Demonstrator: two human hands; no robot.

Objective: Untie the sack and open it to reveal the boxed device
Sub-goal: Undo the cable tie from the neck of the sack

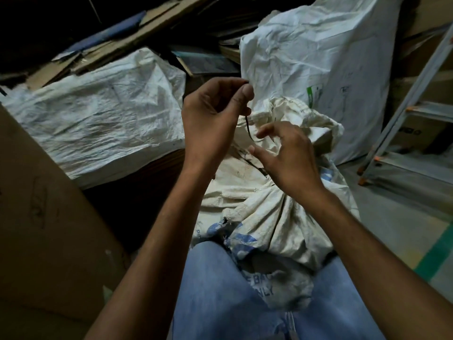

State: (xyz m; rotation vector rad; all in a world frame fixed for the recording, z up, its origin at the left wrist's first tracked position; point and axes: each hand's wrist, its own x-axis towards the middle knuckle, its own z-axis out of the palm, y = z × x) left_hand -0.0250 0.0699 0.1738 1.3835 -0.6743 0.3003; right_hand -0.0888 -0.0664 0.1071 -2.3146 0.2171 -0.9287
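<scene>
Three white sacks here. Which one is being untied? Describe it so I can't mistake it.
Start at the person's knees: the sack stands between them. It is the grubby cream one with blue print, its neck bunched under the right hand, and the left hand pinches its dark tie.

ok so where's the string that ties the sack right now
In the head view, the dark string is at centre, pinched in the left hand and hanging to the sack's bunched neck, just left of the open right hand.
</scene>
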